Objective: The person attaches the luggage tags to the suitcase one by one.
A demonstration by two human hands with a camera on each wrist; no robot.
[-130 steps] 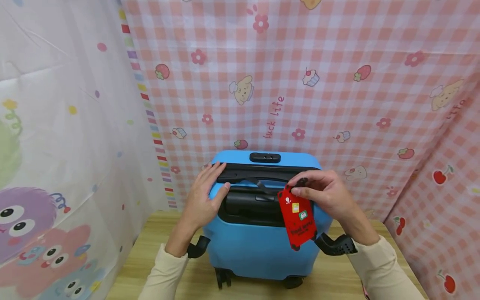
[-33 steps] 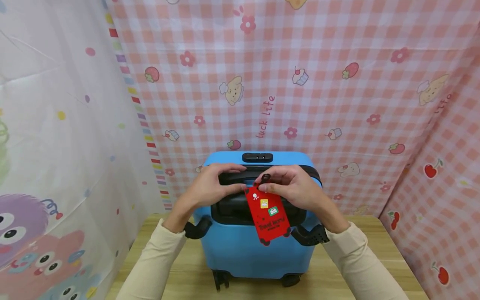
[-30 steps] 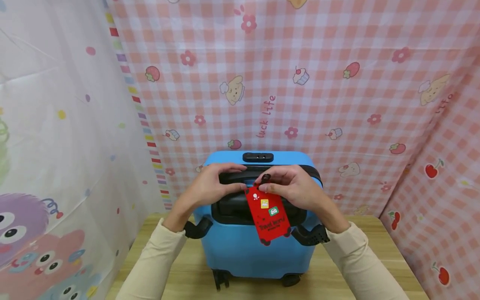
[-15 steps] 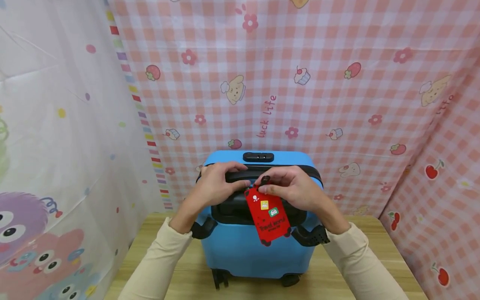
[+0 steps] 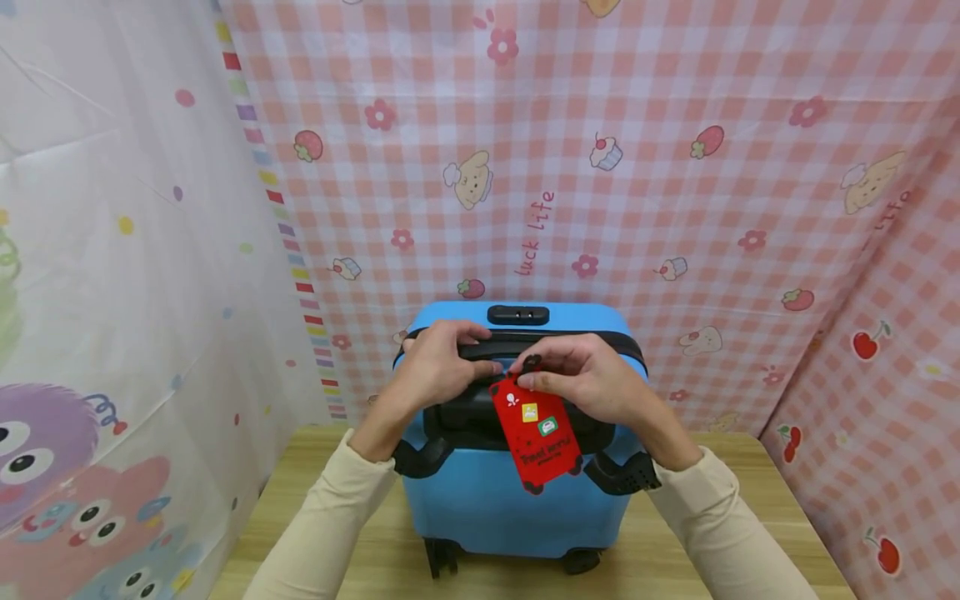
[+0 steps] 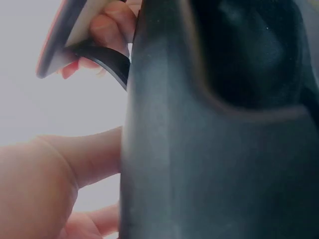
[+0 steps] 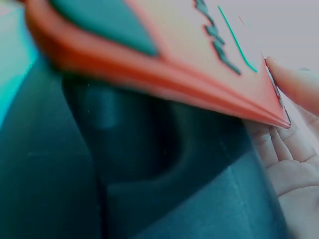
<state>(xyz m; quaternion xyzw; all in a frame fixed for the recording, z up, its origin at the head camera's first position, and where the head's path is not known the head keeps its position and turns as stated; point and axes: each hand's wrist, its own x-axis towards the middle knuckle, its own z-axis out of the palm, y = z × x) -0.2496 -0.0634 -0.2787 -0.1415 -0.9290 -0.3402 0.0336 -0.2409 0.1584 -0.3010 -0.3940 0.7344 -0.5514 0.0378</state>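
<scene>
A blue suitcase [image 5: 517, 504] stands upright with its black carry handle [image 5: 504, 348] facing up. My right hand [image 5: 596, 382] pinches a red luggage tag [image 5: 536, 437] by its top end, between thumb and forefinger. The tag hangs tilted in front of the black recess. My left hand [image 5: 433, 364] grips the handle's left part, fingers over its far edge and thumb below the near edge, close to the tag's top corner. In the left wrist view the tag's black strap [image 6: 110, 63] curves behind a dark part of the suitcase, which hides its end and the left fingertips.
The suitcase stands on a wood-grain table [image 5: 345, 533]. A black combination lock [image 5: 518, 315] is set in its upper shell. Behind hangs a pink checked cloth [image 5: 570, 133], with a white cartoon-printed cloth [image 5: 172, 275] at the left. Black mounts sit at both wrists.
Since the oldest frame the tag has moved left, to the middle of the handle. My left hand has gone from lying flat to gripping the handle, and lately edged right. The right hand keeps its pinch.
</scene>
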